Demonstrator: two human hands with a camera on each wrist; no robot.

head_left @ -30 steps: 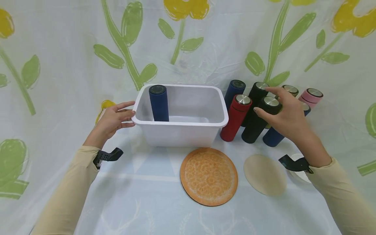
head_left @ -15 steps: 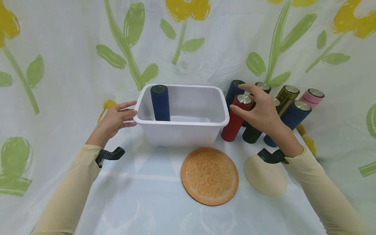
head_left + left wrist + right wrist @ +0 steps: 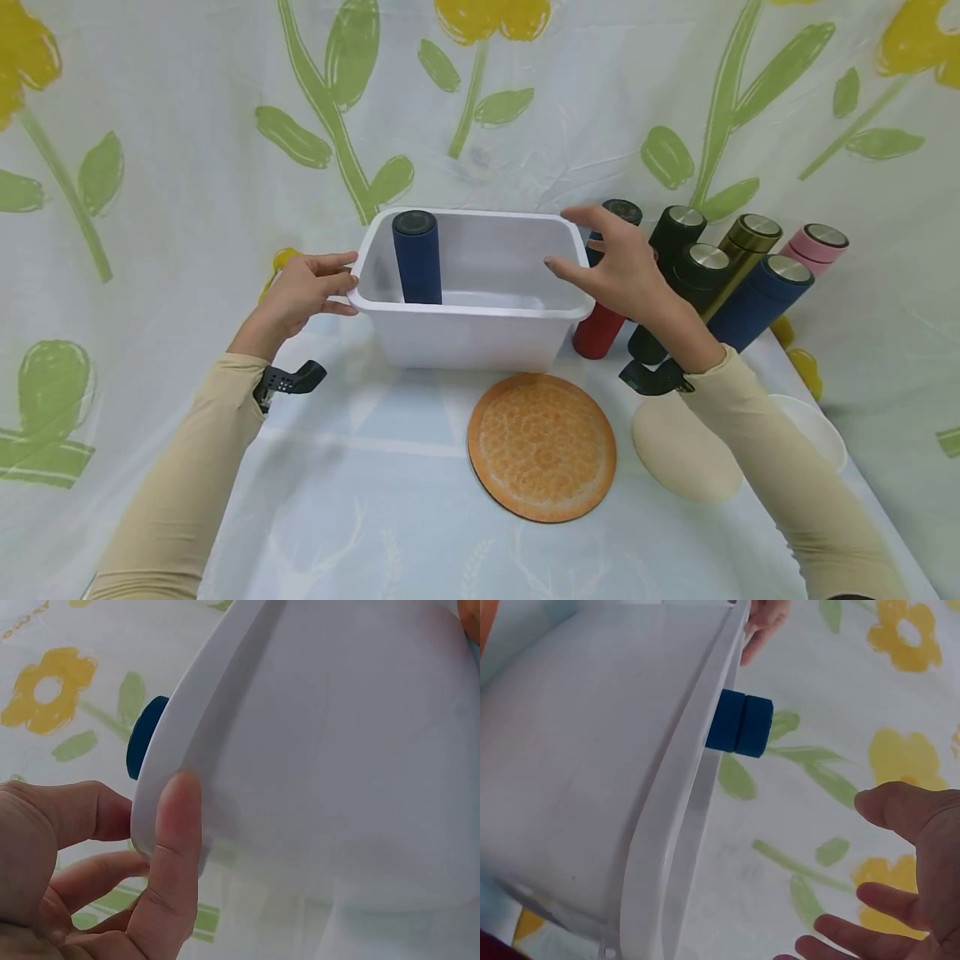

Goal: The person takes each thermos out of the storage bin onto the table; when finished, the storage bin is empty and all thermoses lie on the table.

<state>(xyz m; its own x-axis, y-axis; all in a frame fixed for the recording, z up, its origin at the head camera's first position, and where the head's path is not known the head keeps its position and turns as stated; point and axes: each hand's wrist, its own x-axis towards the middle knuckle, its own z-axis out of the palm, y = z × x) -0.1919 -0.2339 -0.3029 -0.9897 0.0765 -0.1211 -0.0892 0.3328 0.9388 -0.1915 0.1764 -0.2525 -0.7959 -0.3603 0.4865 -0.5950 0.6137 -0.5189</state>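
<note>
At lower centre of the head view, an orange mat (image 3: pixel 542 446) is seen. Above it, the white tub (image 3: pixel 472 333) is gripped at its left rim by the left hand (image 3: pixel 303 287); the right hand (image 3: pixel 618 267) hovers spread and empty over its right rim.

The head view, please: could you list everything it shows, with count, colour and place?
Tub: one, white, centre of table.
Bottle in tub: one, navy, upright at the tub's left end.
Bottles beside tub: seven, right of tub; red, navy with dark cap, two black, olive-gold, navy, pink.
Round mat: one, orange, in front of tub.
Beige disc: one, right of mat.
White dish: one, partly hidden by right sleeve.
Left hand: grips tub's left rim.
Right hand: open, above tub's right rim.
</note>
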